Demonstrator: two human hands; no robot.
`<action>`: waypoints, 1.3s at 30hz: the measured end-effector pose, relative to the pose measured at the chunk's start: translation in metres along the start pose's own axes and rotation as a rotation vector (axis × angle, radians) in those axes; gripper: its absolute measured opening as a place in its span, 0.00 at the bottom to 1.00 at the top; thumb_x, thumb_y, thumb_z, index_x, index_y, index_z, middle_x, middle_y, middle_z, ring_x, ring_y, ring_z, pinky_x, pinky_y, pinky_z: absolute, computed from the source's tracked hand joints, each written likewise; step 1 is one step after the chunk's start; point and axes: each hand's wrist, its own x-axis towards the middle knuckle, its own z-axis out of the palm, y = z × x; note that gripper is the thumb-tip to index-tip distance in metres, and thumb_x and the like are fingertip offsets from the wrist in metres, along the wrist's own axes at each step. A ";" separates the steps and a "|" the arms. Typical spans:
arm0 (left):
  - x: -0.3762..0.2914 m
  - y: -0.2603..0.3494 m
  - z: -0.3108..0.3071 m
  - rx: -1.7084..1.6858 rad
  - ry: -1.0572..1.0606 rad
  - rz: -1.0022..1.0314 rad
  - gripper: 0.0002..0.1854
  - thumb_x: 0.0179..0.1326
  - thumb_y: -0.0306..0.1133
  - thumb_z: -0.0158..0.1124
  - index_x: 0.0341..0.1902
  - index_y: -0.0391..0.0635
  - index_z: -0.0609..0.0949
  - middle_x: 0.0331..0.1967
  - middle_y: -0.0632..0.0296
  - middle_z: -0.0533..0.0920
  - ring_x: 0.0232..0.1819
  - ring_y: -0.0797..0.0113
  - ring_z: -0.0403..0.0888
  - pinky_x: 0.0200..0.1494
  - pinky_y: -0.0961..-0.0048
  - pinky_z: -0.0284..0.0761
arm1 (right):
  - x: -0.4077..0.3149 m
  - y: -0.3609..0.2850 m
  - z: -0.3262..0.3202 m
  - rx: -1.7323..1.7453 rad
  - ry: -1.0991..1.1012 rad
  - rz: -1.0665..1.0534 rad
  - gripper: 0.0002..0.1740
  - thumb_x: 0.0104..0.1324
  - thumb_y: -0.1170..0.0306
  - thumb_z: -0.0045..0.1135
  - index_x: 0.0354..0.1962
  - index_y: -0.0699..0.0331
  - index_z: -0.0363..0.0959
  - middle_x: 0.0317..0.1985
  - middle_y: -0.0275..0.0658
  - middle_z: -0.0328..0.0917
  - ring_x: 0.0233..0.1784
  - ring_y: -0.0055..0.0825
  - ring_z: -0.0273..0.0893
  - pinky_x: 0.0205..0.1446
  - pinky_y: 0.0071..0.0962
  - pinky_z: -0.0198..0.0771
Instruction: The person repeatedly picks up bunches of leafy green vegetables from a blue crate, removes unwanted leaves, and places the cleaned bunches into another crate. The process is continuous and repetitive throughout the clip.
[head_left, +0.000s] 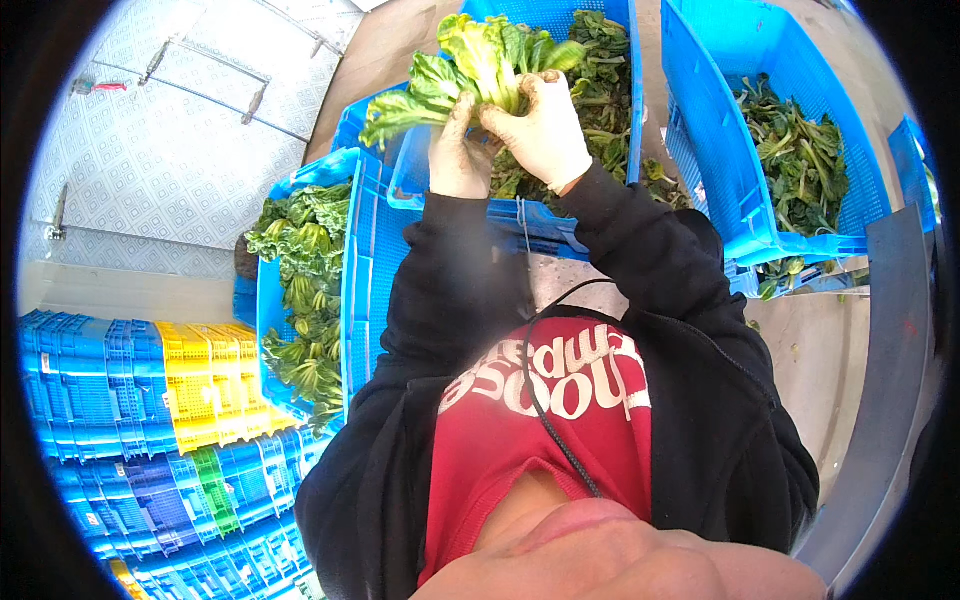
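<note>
Above a blue plastic crate (636, 97), both hands hold a leafy green vegetable head (491, 64) with pale stems and bright green leaves. My left hand (459, 154), in a soiled white glove, grips its base from the left. On the right, my gloved right hand (546, 135) has its thumb and fingers around the stems. The plant's base is partly hidden by the fingers. Below the hands, darker loose leaves (606, 142) lie in the crate.
At the left, another blue crate (352, 300) holds several leafy heads (304, 300). A deep blue crate (712, 127) at the right contains wilted leaves (799, 161). Stacked blue crates (97, 382) and yellow crates (214, 382) stand at the lower left. A dark metal post (889, 337) runs along the right.
</note>
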 end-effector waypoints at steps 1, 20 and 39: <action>0.000 -0.001 0.001 0.027 0.034 0.012 0.27 0.64 0.41 0.67 0.65 0.55 0.70 0.56 0.64 0.77 0.54 0.67 0.75 0.50 0.59 0.73 | 0.002 -0.003 -0.004 0.046 -0.058 0.020 0.28 0.51 0.54 0.67 0.39 0.73 0.78 0.43 0.57 0.69 0.52 0.49 0.67 0.56 0.40 0.68; 0.012 -0.027 0.020 -0.543 0.202 -0.217 0.27 0.73 0.53 0.45 0.64 0.45 0.70 0.60 0.54 0.77 0.56 0.52 0.77 0.58 0.52 0.77 | -0.002 0.032 -0.014 0.591 0.068 0.036 0.14 0.69 0.68 0.53 0.48 0.67 0.69 0.36 0.41 0.80 0.38 0.30 0.77 0.46 0.31 0.74; -0.006 -0.004 0.026 -0.439 -0.034 -0.073 0.36 0.63 0.60 0.51 0.66 0.47 0.69 0.60 0.55 0.74 0.55 0.55 0.74 0.53 0.57 0.74 | 0.002 -0.006 -0.023 1.015 -0.301 0.443 0.31 0.64 0.64 0.68 0.59 0.71 0.67 0.53 0.42 0.77 0.53 0.26 0.77 0.54 0.27 0.74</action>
